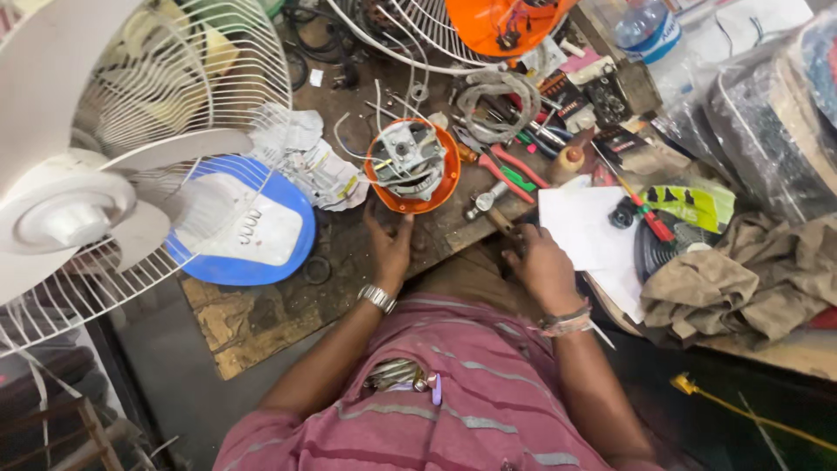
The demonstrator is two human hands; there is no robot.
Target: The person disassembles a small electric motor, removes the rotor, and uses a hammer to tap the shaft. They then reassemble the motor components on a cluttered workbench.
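While both forearms reach forward from the striped shirt (471, 401), the left hand (390, 247) lies palm down on the bench (349, 262), fingers loosely spread, fingertips touching the near rim of the orange motor housing (412, 166). A metal watch (377, 297) sits on that wrist. The right hand (540, 266) is curled, knuckles up, pinching the handle of a hammer (488, 205) whose metal head lies just right of the housing; thread bands circle that wrist.

One open motor housing stands at the bench's middle, wires trailing from it. One white fan (87, 183) with its cage fills the left, over one blue-and-white base (253, 227). A second orange housing (501, 22) lies at the far edge with another cage. Red-handled pliers (510, 174) lie right of the motor, beside one green tool. One sheet of white paper (584, 227) rests by the right hand, one plastic bottle (649, 30) stands far right, and one brown cloth (741, 279) is bunched at the right edge.
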